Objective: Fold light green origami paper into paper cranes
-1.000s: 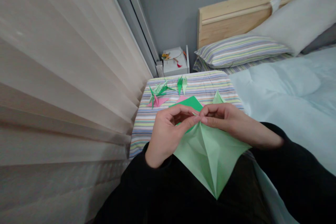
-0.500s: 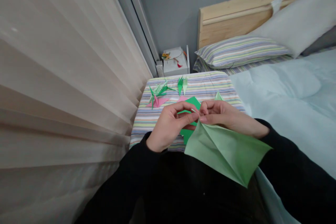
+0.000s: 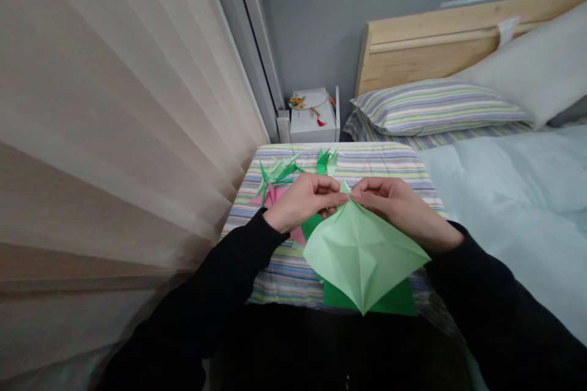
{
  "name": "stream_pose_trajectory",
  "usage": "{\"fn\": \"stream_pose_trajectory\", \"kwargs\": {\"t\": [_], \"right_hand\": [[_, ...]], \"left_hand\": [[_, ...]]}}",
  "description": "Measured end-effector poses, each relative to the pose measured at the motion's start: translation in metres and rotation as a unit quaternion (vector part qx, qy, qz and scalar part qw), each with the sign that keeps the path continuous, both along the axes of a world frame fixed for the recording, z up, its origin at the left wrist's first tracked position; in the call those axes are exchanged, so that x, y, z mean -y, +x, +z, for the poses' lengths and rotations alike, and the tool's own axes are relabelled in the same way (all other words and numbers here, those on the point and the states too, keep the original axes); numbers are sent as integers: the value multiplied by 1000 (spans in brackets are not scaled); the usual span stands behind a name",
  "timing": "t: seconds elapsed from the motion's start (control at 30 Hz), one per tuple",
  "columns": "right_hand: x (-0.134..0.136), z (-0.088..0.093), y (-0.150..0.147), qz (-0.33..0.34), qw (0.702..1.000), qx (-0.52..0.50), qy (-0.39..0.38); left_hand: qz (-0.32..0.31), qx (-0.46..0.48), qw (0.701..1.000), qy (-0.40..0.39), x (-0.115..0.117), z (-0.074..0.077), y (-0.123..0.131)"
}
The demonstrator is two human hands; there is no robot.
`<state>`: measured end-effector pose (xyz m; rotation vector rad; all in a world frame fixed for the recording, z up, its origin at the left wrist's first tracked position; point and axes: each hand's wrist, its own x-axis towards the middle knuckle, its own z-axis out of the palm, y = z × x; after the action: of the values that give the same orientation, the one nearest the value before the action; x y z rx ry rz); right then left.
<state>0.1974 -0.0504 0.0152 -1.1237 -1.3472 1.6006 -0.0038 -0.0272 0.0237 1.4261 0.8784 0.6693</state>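
My left hand [image 3: 305, 201] and my right hand [image 3: 394, 211] meet at the top corner of a creased pale green origami sheet [image 3: 362, 253], pinching it between their fingertips. The sheet hangs as a diamond, its lower tip over a dark green paper square [image 3: 371, 299]. That square lies partly hidden beneath it. Under my left wrist shows a pink paper piece [image 3: 271, 195]. Beyond my left hand sit a folded green paper crane [image 3: 277, 171] and another green folded piece [image 3: 326, 162].
All this rests on a striped cover [image 3: 293, 275] with a sheer curtain [image 3: 114, 134] to the left. A bed with a pale blue duvet [image 3: 499, 195] and a striped pillow [image 3: 435, 107] lies right. A white box [image 3: 309, 117] stands against the wall beyond.
The pale green sheet has swung back from the right to hang centred below my hands. More of the dark green square shows beneath it, and the view has tilted slightly upward.
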Motion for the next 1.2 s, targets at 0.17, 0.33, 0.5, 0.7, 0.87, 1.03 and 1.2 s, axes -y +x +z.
{"fn": "stream_pose_trajectory", "kwargs": {"t": [0.17,0.33,0.5,0.7,0.87,1.03,1.2], "right_hand": [[-28,-13,6,91,994,57,6],[-42,-24,-3,73,995,72,9],[-42,-26,-7,28,996,82,37],[-32,-26,-10,95,993,-14,-65],[-32,-30,-11,59,980,-65,-178],[-36,-35,-14,-9,986,-43,-163],[-39,-42,-19,-17,994,1,-108]], "left_hand": [[34,-1,999,-18,-28,-19,-3],[71,26,997,-22,-35,-29,-4],[78,34,996,-40,-32,-31,-2],[98,48,993,-53,-30,-32,-2],[29,64,992,-109,-25,-39,-6],[-72,92,977,-181,-22,-46,-9],[-59,68,977,-194,-22,-49,-8]]}}
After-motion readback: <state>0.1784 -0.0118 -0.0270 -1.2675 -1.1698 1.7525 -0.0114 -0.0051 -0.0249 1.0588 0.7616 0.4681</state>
